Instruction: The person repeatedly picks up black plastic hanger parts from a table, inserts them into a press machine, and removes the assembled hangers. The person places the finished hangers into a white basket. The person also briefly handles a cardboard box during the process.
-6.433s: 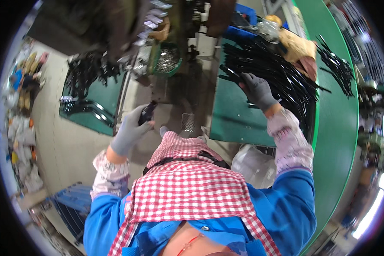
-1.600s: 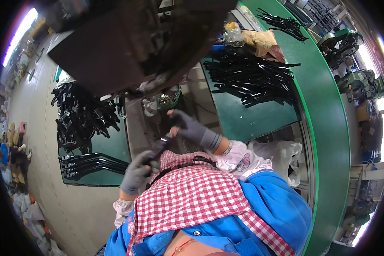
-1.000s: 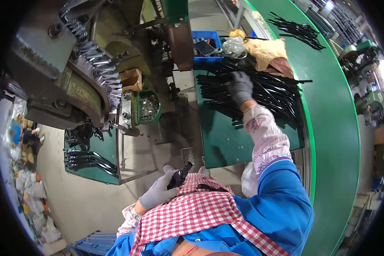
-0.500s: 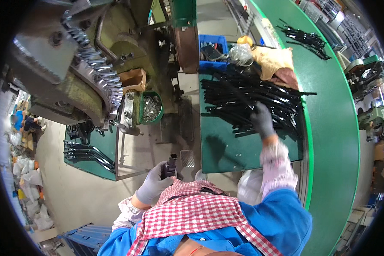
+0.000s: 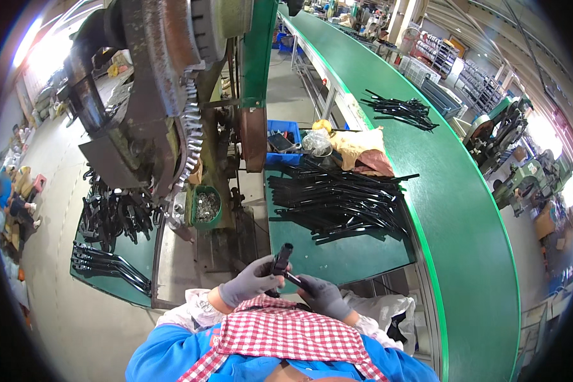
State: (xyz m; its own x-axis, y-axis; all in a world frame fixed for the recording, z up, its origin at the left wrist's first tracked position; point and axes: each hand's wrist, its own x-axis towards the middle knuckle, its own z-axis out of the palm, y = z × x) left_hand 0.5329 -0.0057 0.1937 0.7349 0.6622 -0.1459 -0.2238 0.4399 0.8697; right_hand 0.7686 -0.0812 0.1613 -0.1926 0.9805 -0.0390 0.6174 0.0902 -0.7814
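In the person's grey-gloved left hand (image 5: 248,284), a black, short-bodied clamp-like part (image 5: 282,254) is gripped, its round open end tipped up in front of the red-and-white checked cloth apron (image 5: 286,337). By the grey-gloved right hand (image 5: 328,298), fingers closed, a slim, glossy black tube (image 5: 297,280) is held, its far end brought against the clamp-like part's side. Whether the tube is seated in it or merely overlaps it in the view cannot be told.

The step in hand is judged to be the mating of these two pieces. A steady left grip seems called for by the next move, with the tube kept in line with its seat and pushed in without twisting.

More slim black tubes are heaped in a loose pile (image 5: 337,197) on the green-topped table at right (image 5: 325,258). On the green-topped table at left (image 5: 148,245), several bent black tubes with fittings at their ends (image 5: 111,266) are laid side by side, just below a jumbled heap of black parts (image 5: 118,213).
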